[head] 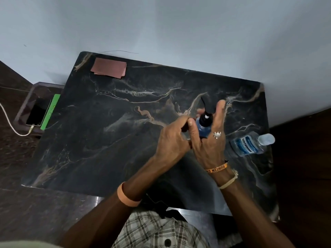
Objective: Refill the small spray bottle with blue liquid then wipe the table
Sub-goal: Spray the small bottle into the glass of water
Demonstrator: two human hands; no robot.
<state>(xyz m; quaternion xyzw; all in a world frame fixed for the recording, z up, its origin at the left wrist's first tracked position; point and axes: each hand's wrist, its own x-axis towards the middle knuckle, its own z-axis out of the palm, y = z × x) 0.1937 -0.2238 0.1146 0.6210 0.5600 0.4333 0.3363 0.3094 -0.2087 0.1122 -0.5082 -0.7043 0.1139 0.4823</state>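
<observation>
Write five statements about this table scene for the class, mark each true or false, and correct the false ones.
1. The Listerine bottle stands upright. False: it lies on its side on the marble table.
2. The small spray bottle contains blue liquid. True.
3. The phone lies on the marble table. False: it rests on a lower stand left of the table.
4. A folded pinkish cloth lies at the table's far left corner. True.
5. The right hand, which holds the small spray bottle, wears a ring. True.
</observation>
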